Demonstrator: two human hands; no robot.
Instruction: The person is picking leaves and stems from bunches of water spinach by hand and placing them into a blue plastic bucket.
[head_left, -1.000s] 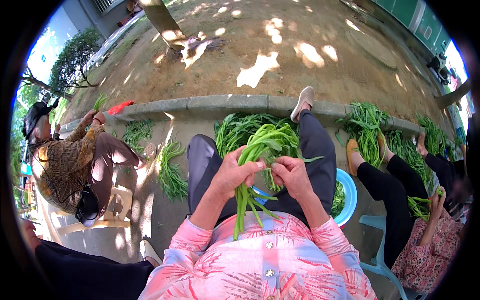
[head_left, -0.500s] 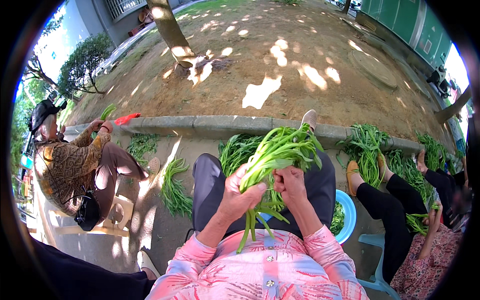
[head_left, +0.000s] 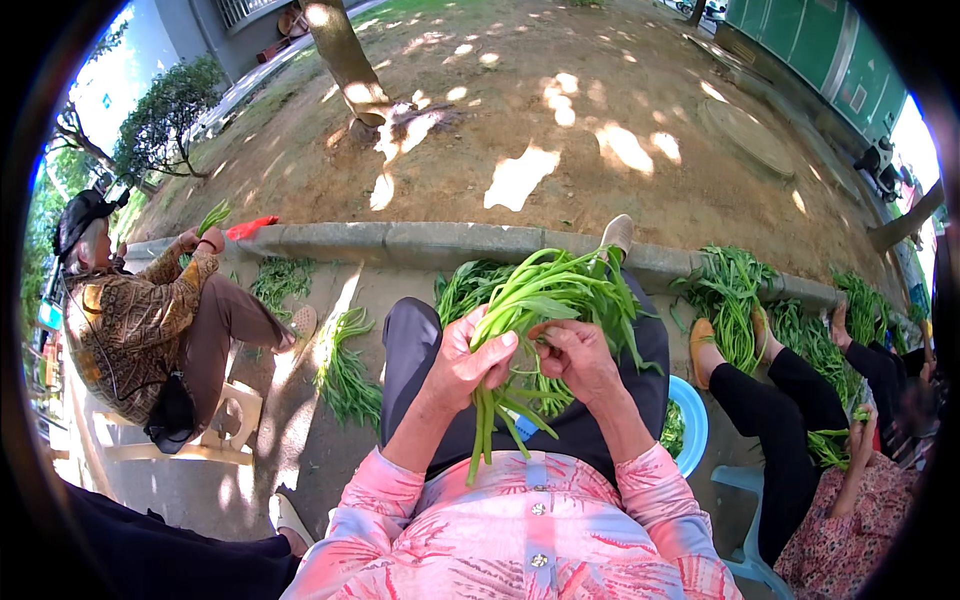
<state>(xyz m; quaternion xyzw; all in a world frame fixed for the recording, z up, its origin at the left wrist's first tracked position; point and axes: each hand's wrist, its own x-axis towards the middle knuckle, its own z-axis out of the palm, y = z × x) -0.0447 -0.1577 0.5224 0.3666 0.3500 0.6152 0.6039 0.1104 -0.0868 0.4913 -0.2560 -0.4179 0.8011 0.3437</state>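
In front of my lap, my left hand point(head_left: 468, 362) is closed around a bunch of water spinach point(head_left: 530, 295). Its leafy ends spread away to the right over my right knee, and the pale green stems hang down below the hand. My right hand point(head_left: 580, 362) is beside it, thumb and fingers pinched together against the near side of the bunch. A piece of stem seems to be between those fingers, though they mostly hide it. Beyond my knees, a pile of the same greens point(head_left: 462, 290) lies at the foot of the kerb.
A blue basin point(head_left: 692, 425) holding greens stands right of my right knee. Loose greens point(head_left: 345, 370) lie on the pavement to the left. A stone kerb point(head_left: 420, 243) runs across ahead. People sit on both sides, a person at left point(head_left: 140, 320) holding greens.
The bunch has tilted and lowered slightly, its leaves drooping further over my right knee. My right hand has turned, its pinched fingertips now nearer my left hand.
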